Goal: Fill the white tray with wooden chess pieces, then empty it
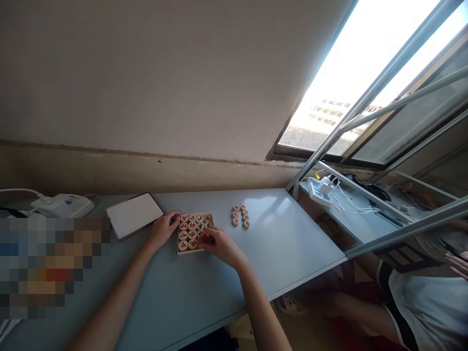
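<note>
- Right hand (219, 246) rests curled over the near right corner of a wooden box (185, 253), fingertips down among the chess pieces (187, 234); whether it pinches one cannot be told at this size.
- Left hand (163, 229) sits just across from it, fingers bent over the box's left wall, bracing it on the table (285, 243).
- Between the two hands, the box lies nearly square, its slightly longer side running away from the person, with round pale discs marked in red and black packed in rows inside.
- Beyond the right hand and off to its right, a cluster of loose pieces (241, 216) lies apart from the box in two short rows pointing away from the person; the right hand is the nearer one.
- Just past the left hand, on its outer side, a flat lid (134, 214) lies tilted, pale face up.
- Farther out on that side sits a white device (64, 204).
- Well off to the right hand's far side, a power strip (319, 191) with white cables sits on a lower shelf under the open window (365, 73), and another person (420, 297) sits below the table's edge.
</note>
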{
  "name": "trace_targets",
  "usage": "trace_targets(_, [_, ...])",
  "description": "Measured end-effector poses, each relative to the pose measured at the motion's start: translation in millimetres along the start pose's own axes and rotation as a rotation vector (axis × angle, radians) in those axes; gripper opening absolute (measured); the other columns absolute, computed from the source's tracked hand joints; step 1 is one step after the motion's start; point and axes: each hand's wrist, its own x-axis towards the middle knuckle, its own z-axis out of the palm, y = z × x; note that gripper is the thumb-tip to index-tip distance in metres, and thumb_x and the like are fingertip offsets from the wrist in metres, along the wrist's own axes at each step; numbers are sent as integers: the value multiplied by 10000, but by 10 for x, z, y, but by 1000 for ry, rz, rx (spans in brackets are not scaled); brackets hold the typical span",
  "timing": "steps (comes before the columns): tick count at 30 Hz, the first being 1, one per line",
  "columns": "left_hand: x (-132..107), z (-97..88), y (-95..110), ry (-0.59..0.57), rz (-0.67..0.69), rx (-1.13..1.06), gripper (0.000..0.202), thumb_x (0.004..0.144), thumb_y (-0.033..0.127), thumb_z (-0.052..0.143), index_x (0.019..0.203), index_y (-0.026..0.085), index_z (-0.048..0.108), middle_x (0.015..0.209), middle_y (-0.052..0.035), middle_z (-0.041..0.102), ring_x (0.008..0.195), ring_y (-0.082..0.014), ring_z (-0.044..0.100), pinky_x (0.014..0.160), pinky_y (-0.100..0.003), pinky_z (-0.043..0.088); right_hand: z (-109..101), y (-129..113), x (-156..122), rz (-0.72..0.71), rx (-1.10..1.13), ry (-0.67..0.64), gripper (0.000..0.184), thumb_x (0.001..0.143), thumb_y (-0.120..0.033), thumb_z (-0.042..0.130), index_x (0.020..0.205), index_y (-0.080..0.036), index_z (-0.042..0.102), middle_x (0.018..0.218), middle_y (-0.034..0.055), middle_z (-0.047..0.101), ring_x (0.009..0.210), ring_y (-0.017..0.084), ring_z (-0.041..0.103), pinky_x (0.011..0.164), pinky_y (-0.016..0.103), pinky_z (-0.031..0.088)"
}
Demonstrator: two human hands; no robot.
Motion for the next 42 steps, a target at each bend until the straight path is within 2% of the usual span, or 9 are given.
trace_targets(3, [-6, -3, 8, 6, -10, 7, 360, 819, 403, 347, 997, 214, 596, 950, -41, 681, 861, -210, 613, 727, -283, 415, -61, 31, -35, 33, 17, 68, 166, 852, -309, 545, 976, -222, 613, 899, 21, 622, 737, 124, 576, 685, 234, 430])
trace_targets(7, [-9, 7, -2, 11, -4, -4, 366, 835, 414, 329, 987, 220, 599, 975, -38, 678, 870, -210, 609, 731, -284, 416, -248, 216, -123, 98, -158, 195, 147, 846, -296, 541, 951, -242, 629, 868, 4, 639, 768, 134, 582, 769, 280, 408])
trace_targets(13, [-9, 8, 1, 22, 2, -4, 350, 831, 406, 346, 981, 221, 602, 974, -38, 676, 876, -209, 608, 723, -280, 414, -455, 606, -287, 176, -465, 204, 156, 849, -282, 492, 884, -265, 643, 991, 21, 655, 963, 202, 555, 837, 369, 365])
trace_targets(18, [-15, -4, 21, 7, -14, 19, 354, 822, 393, 355, 1004, 221, 604, 924, -36, 679, 847, -208, 612, 684, -270, 411, -308, 751, -184, 178, -604, 226, 380, 830, -255, 466, 1201, -313, 525, 1390, 26, 408, 1294, 240, 317, 997, 449, 279])
trace_targets(23, [-17, 3, 20, 25, -1, 32, 361, 825, 391, 349, 1000, 216, 612, 958, -45, 680, 847, -208, 607, 718, -279, 410, -91, 858, 234, 177, -692, 125, 539, 895, -285, 342, 1422, -235, 241, 1508, 52, 171, 1393, 232, 92, 1078, 568, 58])
trace_targets(28, [-26, 10, 9, 35, 3, 32, 365, 834, 389, 342, 1008, 219, 615, 965, -44, 680, 854, -209, 604, 729, -282, 409, -107, 1079, 481, 275, -658, 39, 497, 940, -267, 229, 1436, -242, 217, 1500, 72, 193, 1389, 244, 136, 1067, 582, 103])
trace_targets(32, [-29, 8, 12, 41, -1, 18, 355, 834, 374, 353, 1012, 212, 615, 987, -48, 679, 873, -212, 609, 759, -292, 416, -249, 1278, 419, 274, -664, 38, 497, 929, -187, 218, 1422, -224, 271, 1474, 73, 269, 1388, 232, 144, 1087, 544, 101])
trace_targets(37, [-24, 3, 24, 39, -3, 30, 342, 827, 374, 372, 1000, 212, 619, 963, -42, 680, 850, -205, 607, 736, -285, 411, -451, 1516, 254, 289, -682, 26, 529, 900, -116, 217, 1419, -197, 281, 1486, 75, 233, 1392, 218, 126, 1097, 521, 105])
trace_targets(42, [-25, -4, 36, 35, -2, 28, 336, 825, 378, 372, 988, 219, 620, 932, -31, 682, 826, -201, 606, 713, -278, 404, -520, 1441, 202, 323, -635, 63, 524, 892, -112, 235, 1400, -210, 315, 1486, 77, 238, 1384, 229, 163, 1081, 556, 118])
